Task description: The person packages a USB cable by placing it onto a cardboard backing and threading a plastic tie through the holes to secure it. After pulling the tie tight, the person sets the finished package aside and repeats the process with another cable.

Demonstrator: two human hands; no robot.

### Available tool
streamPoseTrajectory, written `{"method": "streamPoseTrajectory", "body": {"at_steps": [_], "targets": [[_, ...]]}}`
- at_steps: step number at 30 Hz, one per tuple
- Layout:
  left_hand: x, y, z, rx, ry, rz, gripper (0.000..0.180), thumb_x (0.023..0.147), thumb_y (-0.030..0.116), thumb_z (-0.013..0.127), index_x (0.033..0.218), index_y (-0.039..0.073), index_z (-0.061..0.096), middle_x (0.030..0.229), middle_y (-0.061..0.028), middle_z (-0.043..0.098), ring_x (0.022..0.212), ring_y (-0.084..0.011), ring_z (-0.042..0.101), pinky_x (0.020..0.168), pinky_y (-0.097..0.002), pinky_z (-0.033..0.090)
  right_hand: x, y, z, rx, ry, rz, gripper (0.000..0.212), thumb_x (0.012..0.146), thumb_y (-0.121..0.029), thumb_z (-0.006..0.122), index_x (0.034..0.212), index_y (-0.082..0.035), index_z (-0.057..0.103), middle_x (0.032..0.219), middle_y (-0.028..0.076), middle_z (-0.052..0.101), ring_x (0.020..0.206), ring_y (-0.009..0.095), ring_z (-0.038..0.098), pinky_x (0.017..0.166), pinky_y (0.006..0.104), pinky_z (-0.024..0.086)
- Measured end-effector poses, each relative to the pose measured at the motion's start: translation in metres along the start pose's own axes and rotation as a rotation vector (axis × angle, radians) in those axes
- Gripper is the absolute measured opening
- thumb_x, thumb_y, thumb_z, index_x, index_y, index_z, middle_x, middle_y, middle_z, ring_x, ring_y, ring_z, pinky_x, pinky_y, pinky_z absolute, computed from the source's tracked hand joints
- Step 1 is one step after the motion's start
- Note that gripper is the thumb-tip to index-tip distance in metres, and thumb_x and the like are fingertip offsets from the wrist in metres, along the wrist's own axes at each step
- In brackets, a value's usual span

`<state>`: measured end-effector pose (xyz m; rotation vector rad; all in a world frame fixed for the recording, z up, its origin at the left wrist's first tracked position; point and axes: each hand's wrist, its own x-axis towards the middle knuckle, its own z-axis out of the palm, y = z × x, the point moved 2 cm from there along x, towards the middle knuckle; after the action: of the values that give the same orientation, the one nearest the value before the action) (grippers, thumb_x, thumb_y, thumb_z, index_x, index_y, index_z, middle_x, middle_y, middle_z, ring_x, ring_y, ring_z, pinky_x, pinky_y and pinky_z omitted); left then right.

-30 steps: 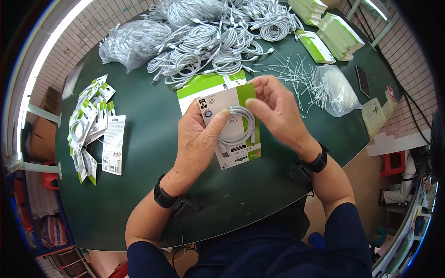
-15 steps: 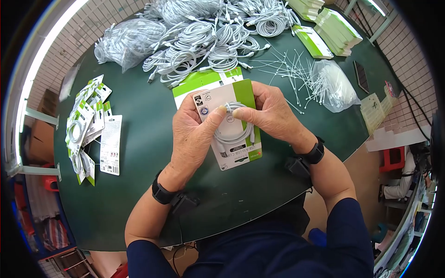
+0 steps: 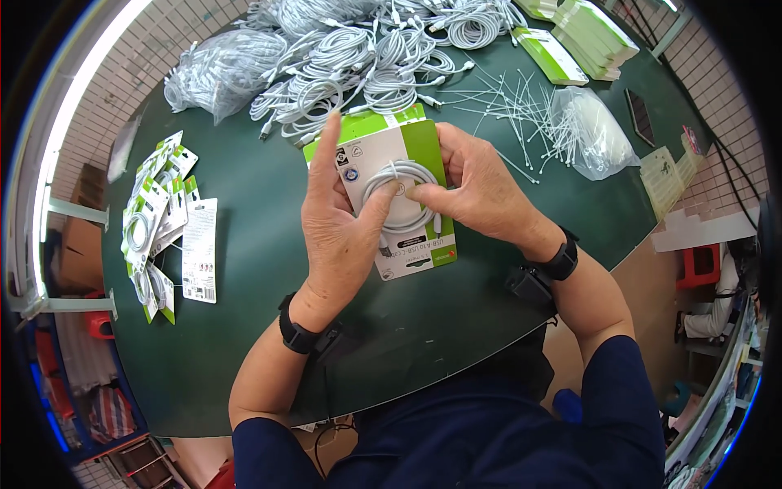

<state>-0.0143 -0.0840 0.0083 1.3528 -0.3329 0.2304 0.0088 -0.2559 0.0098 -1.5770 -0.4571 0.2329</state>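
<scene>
A white and green packaging card (image 3: 423, 145) hangs upside down between my hands, its printing inverted to me. Against its face lies a coiled white USB cable (image 3: 417, 169), with a small tie at the coil's top. My left hand (image 3: 336, 228) grips the card's left side, thumb pressed inside the coil and index finger stretched upward. My right hand (image 3: 487, 191) holds the right edge, its thumb also on the coil and its other fingers behind the card. Just beyond, more green and white cards (image 3: 376, 125) lie on the table, partly hidden.
Coiled white cables (image 3: 342, 53) and a bagged bundle (image 3: 232, 69) cover the far side. Loose white zip ties (image 3: 521, 114) spread beside their plastic bag (image 3: 599, 138). Card stacks (image 3: 595, 41) and a phone (image 3: 639, 118) sit at right. Carded cables (image 3: 151, 220) pile at left.
My left index finger has lifted off and now points up. Both thumbs have slid slightly down from the tie into the coil. The card has shifted a little away from me.
</scene>
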Motion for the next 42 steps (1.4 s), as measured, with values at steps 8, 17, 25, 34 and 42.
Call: {"method": "streamPoseTrajectory", "body": {"at_steps": [8,17,25,34,42], "targets": [[0.003,-0.015,-0.02,0.376,-0.057,0.158,0.026,0.084,-0.002,0.075,0.109,0.003,0.073,0.119,-0.0122,0.061,0.105,-0.0216,0.062,0.09,-0.0323,0.05,0.006,0.006,0.005,-0.133,-0.014,0.027,0.051,0.085,0.003,0.068,0.132,0.006,0.048,0.117,0.009,0.065,0.103,0.012,0.064,0.089,0.0269,0.054],[0.009,-0.02,0.003,0.655,-0.015,0.163,0.038,0.083,0.003,0.073,0.12,0.003,0.066,0.126,-0.0156,0.055,0.12,-0.0293,0.052,0.101,-0.0371,0.042,-0.003,0.015,-0.015,-0.357,0.271,-0.329,0.038,0.079,-0.012,0.069,0.113,0.002,0.059,0.094,0.023,0.065,0.087,0.037,0.065,0.076,0.0425,0.051],[-0.005,0.015,0.008,1.264,-0.386,0.754,0.043,0.089,0.011,0.071,0.128,-0.001,0.056,0.119,-0.0166,0.061,0.115,-0.029,0.055,0.099,-0.0424,0.044,0.015,0.024,-0.001,-0.115,0.409,-0.412,0.036,0.077,-0.014,0.068,0.101,0.006,0.051,0.089,0.029,0.062,0.087,0.048,0.061,0.074,0.0483,0.048],[0.013,0.02,0.041,1.102,-0.363,0.677,0.027,0.077,0.011,0.086,0.098,0.004,0.073,0.091,-0.0118,0.072,0.083,-0.0305,0.067,0.074,-0.041,0.054,0.023,0.019,-0.011,-0.084,0.524,-0.37,0.037,0.081,-0.01,0.068,0.106,0.008,0.048,0.088,0.029,0.064,0.085,0.045,0.064,0.072,0.0442,0.05],[0.021,0.011,0.037,0.955,-0.386,0.757,0.017,0.077,0.005,0.085,0.089,0.002,0.073,0.085,-0.011,0.071,0.077,-0.0299,0.067,0.067,-0.0393,0.054,0.028,0.011,-0.021,-0.021,0.48,-0.338,0.04,0.074,-0.014,0.072,0.101,0.008,0.052,0.093,0.03,0.062,0.093,0.045,0.063,0.078,0.045,0.05]]}}
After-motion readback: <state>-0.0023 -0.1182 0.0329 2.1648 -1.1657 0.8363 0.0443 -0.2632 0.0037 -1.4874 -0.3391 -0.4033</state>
